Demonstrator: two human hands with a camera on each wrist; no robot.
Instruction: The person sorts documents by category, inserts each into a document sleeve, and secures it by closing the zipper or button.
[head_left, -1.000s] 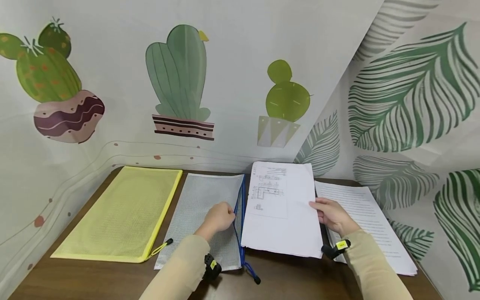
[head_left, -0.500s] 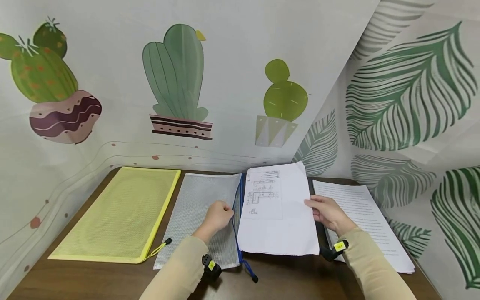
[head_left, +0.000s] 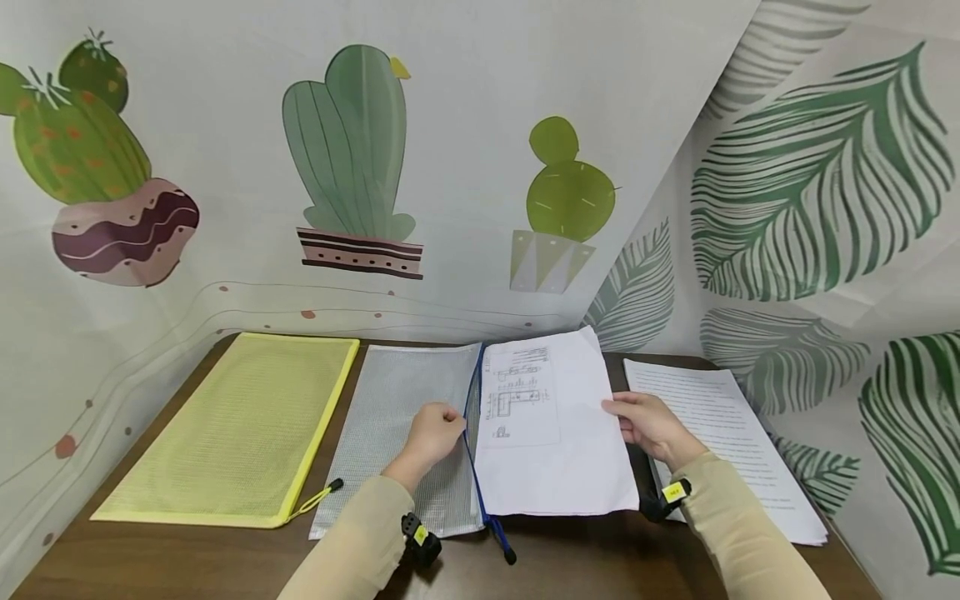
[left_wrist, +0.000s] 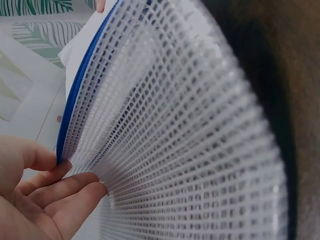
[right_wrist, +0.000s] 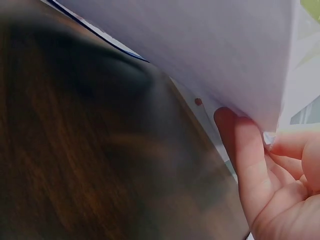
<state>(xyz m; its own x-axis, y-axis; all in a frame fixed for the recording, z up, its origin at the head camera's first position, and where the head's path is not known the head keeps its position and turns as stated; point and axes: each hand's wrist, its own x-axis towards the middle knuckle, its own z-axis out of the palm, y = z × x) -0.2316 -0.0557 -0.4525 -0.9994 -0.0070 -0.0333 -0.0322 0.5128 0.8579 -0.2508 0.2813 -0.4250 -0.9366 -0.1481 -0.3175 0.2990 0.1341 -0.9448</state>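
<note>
A clear mesh zipper bag [head_left: 401, 375] with a blue zipper [head_left: 471, 467] lies left of centre in the head view. My left hand [head_left: 431, 437] pinches the lip of its mouth; in the left wrist view the thumb and forefinger meet on the blue edge [left_wrist: 75, 95], and the mesh bulges away from it. Printed papers [head_left: 577, 471], with a line drawing on the top sheet, are pinched at their right edge by my right hand [head_left: 651, 425]. Their left edge lies along the bag's mouth; how far inside is hard to tell. In the right wrist view the sheets [right_wrist: 215, 50] are raised off the table.
A yellow mesh zipper bag [head_left: 232, 425] lies flat at the left. Another stack of printed sheets [head_left: 731, 450] rests at the right, under my right forearm. The brown table [head_left: 225, 562] backs onto a patterned wall cloth [head_left: 465, 167].
My right hand has moved the papers left and lowered them toward the bag's mouth; the blue zipper edge now lies over their left side. My left hand keeps its pinch nearly in place.
</note>
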